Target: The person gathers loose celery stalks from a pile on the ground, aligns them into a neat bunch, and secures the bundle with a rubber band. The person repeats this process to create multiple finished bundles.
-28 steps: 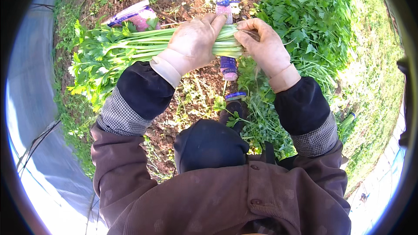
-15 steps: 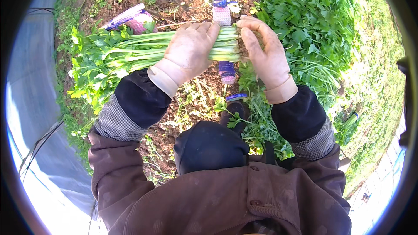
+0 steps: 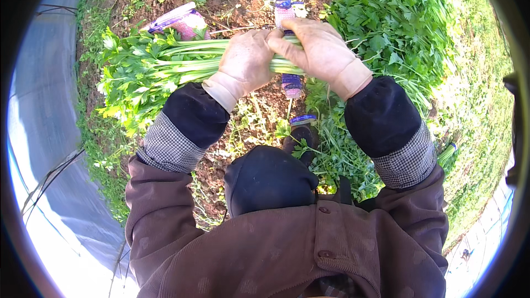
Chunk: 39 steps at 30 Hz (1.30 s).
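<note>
A bunch of celery (image 3: pixel 199 65) lies crosswise in front of me, leaves to the left and cut stalk ends to the right. My left hand (image 3: pixel 245 60), in a pale glove, is closed over the middle of the stalks. Close beside it, my right hand (image 3: pixel 317 52), gloved likewise, wraps over the stalk ends and hides most of them. Its thumb reaches to the left hand's fingers. Under the bunch runs a pink woven strip with purple bands (image 3: pixel 291 85), showing on the near and far sides.
A large heap of leafy celery (image 3: pixel 392 22) lies at the right. Beyond the bunch sits a pink woven piece with a purple-and-white edge (image 3: pixel 185 21). My dark-covered knee (image 3: pixel 270 179) is below the hands. Plastic sheeting (image 3: pixel 44 116) rises at the left.
My right hand has moved left from beside the stalk ends and closed over them, next to the left hand. The left hand keeps its hold; the view has shifted slightly.
</note>
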Tool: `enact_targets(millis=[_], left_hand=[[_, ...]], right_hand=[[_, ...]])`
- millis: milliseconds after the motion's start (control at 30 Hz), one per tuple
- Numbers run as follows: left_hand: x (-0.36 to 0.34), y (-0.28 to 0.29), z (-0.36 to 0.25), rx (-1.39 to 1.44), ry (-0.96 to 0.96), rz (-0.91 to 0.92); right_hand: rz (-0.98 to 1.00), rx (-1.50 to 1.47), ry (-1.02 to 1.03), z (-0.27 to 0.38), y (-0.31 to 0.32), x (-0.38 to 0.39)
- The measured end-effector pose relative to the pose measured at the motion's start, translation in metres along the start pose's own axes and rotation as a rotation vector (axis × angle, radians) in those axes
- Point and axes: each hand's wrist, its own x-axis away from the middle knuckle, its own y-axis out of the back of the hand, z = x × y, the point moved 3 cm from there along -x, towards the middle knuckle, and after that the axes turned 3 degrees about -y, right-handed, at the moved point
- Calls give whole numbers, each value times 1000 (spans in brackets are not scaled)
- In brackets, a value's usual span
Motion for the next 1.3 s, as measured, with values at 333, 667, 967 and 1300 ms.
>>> enact_targets(millis=[333, 667, 967, 1300], left_hand=[[-16, 13, 10, 52, 86, 167], [102, 52, 96, -272, 159, 62], [-8, 50, -18, -366, 32, 181], [-3, -10, 12, -6, -34, -136]], right_hand=[[4, 334, -94, 14, -13, -16], [-37, 233, -68, 6, -21, -10], [-13, 296, -95, 4, -22, -10], [-720, -268, 43, -32, 24, 41]])
